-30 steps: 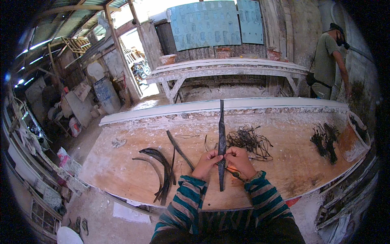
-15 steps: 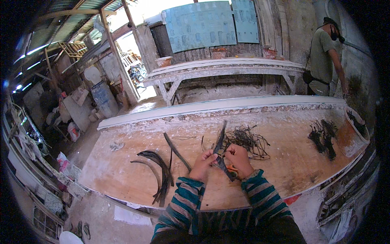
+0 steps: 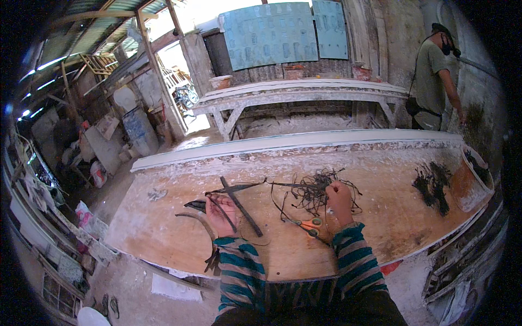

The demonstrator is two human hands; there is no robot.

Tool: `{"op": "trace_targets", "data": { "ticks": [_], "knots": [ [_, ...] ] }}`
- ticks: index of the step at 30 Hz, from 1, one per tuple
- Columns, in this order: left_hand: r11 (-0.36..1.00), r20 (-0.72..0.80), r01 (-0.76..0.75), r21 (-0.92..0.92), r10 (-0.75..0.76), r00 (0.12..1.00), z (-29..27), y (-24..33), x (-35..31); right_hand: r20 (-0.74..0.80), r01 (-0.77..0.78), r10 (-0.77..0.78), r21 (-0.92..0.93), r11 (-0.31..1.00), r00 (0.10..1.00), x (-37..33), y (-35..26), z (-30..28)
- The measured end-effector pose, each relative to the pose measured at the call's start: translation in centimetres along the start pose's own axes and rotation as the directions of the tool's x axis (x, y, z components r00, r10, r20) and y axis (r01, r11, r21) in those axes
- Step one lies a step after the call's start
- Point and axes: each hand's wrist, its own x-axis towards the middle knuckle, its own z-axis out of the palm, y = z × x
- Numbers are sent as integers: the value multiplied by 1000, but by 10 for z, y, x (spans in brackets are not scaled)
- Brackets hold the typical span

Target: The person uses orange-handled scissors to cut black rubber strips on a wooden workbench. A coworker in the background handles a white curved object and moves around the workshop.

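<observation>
My left hand [image 3: 222, 216], palm turned up, has its fingers closed on one end of a thin black rubber-like strip [image 3: 244, 186]. The strip stretches across to my right hand [image 3: 339, 202], a fist gripping the other end, with a small knot about midway. A tail of it lies across my left palm. Between the hands lie orange-handled scissors [image 3: 312, 223], partly covered by a black strip. Under and behind my right hand spreads a tangle of knotted black strips [image 3: 312, 190]. A straight black strip [image 3: 243, 211] rests beside my left hand; curved strips [image 3: 211, 261] are partly hidden by my left wrist.
Bundled black strips [image 3: 432, 187] lie at the right, beside an orange-brown bucket [image 3: 472, 182]. A long white board [image 3: 299, 142] runs along the wooden table's [image 3: 168, 228] far edge. Behind stands a white bench [image 3: 304, 95]. Another person [image 3: 433, 76] stands at far right.
My hands have moved apart, left hand leftward and right hand to the right, drawing the black strip out between them. The scissors, earlier mostly behind my right hand, now show on the table.
</observation>
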Motion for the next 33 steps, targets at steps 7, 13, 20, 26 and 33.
{"op": "trace_targets", "data": {
  "ticks": [7,13,20,26,33],
  "knots": [
    [999,-30,-45,-28,44,999,-3,13,-1,-69,-129,156,297,946,985,-1,-16,-1],
    [991,-214,-108,79,123,969,2,15,-3,-89,-206,303,554,807,949,1,-35,-13],
    [913,-332,184,365,-57,942,6,-16,-5,268,-166,91,272,948,959,-22,-50,7],
    [796,-306,295,529,-145,941,17,-39,-12,452,-48,86,-94,994,888,-35,-43,21],
    [716,-325,325,618,-143,935,26,-45,-17,548,141,-25,-170,975,836,-47,-58,19]
  ]
}}
